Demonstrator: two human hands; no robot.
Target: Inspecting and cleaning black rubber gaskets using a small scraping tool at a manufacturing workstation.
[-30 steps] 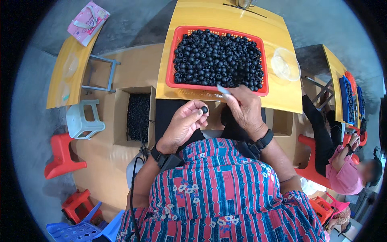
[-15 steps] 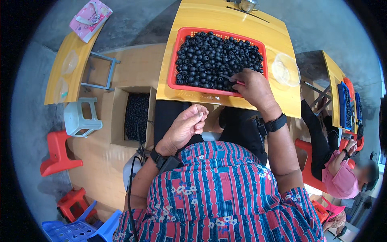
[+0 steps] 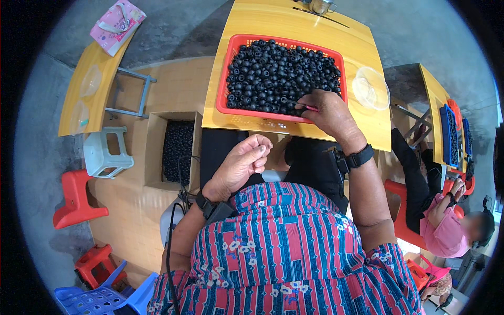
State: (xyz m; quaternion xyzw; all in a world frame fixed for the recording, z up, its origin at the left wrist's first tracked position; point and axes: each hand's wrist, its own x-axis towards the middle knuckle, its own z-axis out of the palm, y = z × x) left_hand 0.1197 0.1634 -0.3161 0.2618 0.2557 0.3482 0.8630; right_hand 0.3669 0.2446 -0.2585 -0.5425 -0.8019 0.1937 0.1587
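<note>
My right hand (image 3: 331,114) is closed around a slim pink-handled tool (image 3: 311,108), just over the near right part of a red plastic basket (image 3: 341,58). The tool's thin tip points left and meets a small black bead-like piece (image 3: 284,100); whether the piece sits on the tip cannot be told. Many such round, black, holed pieces (image 3: 273,71) fill the basket. My left hand (image 3: 242,164) hangs before the table's near edge, above my lap, with its fingers curled and thumb pressed to them. Whatever they hold is hidden.
A clear round plastic tub (image 3: 370,88) stands right of the basket on the yellow table (image 3: 362,31). On the floor at left, a cardboard box (image 3: 155,149) holds more black pieces. Stools and a side table lie further left; another person (image 3: 446,226) sits at right.
The tool's tip has shifted slightly left and now meets a black piece. My right hand has turned a little; the left has barely moved.
</note>
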